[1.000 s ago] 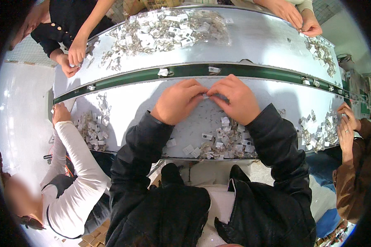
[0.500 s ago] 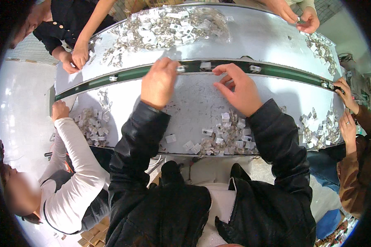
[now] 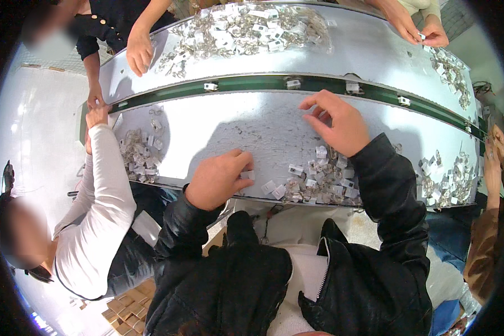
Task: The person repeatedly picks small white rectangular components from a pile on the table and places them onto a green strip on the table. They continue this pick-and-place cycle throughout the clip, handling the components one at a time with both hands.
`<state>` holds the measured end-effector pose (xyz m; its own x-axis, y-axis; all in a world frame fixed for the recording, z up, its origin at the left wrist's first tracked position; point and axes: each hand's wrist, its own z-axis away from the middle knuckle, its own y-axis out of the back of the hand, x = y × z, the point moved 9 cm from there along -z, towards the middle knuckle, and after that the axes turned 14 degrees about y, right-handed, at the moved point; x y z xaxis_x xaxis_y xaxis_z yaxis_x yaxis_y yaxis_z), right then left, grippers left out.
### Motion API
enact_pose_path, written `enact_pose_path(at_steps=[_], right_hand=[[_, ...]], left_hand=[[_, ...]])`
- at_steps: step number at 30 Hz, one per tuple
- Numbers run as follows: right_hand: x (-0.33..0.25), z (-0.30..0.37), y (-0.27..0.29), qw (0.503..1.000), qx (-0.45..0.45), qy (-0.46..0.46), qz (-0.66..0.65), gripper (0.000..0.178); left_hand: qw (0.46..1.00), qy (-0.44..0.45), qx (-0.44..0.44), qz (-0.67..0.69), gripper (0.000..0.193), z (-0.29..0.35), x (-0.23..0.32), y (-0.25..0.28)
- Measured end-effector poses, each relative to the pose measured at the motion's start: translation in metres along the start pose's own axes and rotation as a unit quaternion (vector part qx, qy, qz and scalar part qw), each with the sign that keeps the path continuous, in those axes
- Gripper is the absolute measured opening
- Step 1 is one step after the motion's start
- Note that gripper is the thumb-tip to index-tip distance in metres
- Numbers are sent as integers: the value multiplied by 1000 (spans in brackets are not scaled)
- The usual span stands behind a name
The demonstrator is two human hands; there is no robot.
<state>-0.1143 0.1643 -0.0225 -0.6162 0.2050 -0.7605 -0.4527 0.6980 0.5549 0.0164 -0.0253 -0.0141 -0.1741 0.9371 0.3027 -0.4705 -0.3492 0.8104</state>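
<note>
My left hand (image 3: 221,175) is low over the near table panel, its thumb and fingers closed around a small white block (image 3: 248,175). My right hand (image 3: 337,122) hovers just short of the green conveyor strip (image 3: 257,85), thumb and curled fingers apart with nothing seen between them. Below it, at the table's near edge, lies a pile of small white blocks with shiny metal, ring-like parts (image 3: 321,182). Two loose blocks (image 3: 273,189) lie between my left hand and that pile. Single white blocks ride spaced out on the strip, one (image 3: 293,84) up and left of my right hand.
A large heap of similar pieces (image 3: 246,31) covers the far panel, with smaller piles at left (image 3: 141,154) and right (image 3: 448,173). Co-workers' hands are at the strip's left end (image 3: 97,115), far left (image 3: 140,53), far right (image 3: 423,33) and right edge (image 3: 493,148).
My left hand has come back from the conveyor strip to the loose block near the table edge, leaving a block on the strip. My right hand holds nearly the same pose. The view has shifted slightly.
</note>
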Motion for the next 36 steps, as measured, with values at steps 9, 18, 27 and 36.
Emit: enact_pose_path(at_steps=[9, 18, 27, 36], right_hand=[[22, 2, -20, 992, -11, -95, -79, 32], [26, 3, 9, 997, 22, -1, -68, 19], [33, 4, 12, 997, 10, -54, -59, 19], [19, 0, 12, 1000, -16, -2, -13, 16]], left_hand=[[965, -159, 173, 114, 28, -86, 77, 29], [942, -293, 132, 93, 27, -82, 62, 19], [932, -269, 229, 79, 16, -77, 89, 18], [926, -163, 241, 241, 13, -102, 56, 37]])
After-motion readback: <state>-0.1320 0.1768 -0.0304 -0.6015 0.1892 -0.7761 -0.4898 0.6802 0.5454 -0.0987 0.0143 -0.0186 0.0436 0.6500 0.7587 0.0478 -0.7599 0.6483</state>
